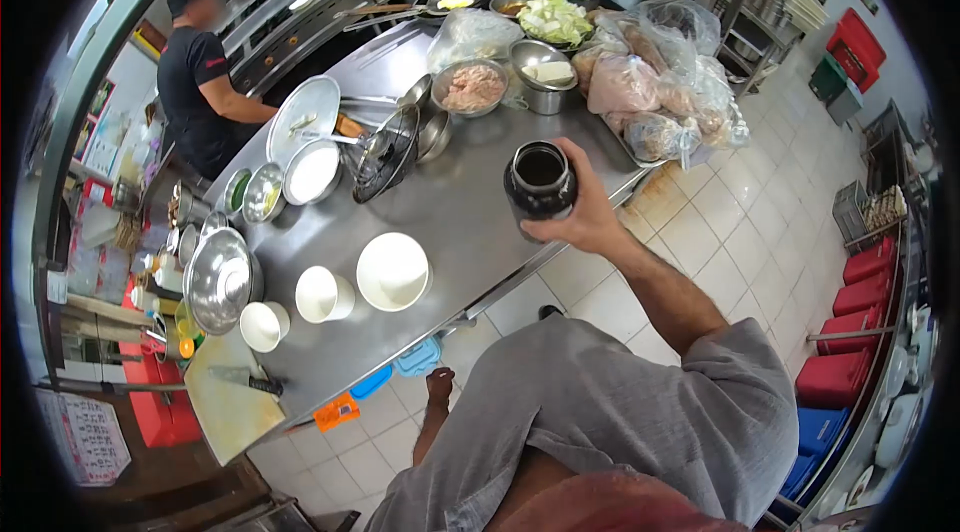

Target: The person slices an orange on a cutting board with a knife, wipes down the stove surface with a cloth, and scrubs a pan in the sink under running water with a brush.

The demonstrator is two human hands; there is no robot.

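My right hand (580, 200) is wrapped round a dark, wide-mouthed jar (541, 194). The jar is uncapped and its opening faces up toward me, over the front edge of the steel table (470, 222). What is inside looks dark and cannot be made out. My left hand (438, 384) hangs low in front of the table, its fingers curled, with nothing visible in them. Nearest to it are a blue cloth-like item (418, 357) and an orange packet (336, 412) below the table edge. White tubs (395, 272) stand on the table left of the jar.
Bowls of minced meat (473, 89), tofu (549, 73) and cut cabbage (556, 21) stand at the back, beside bagged food (650, 82). A knife (255, 382) lies on a cutting board (232, 407) at left. A co-worker (205, 82) stands across the table near the stoves.
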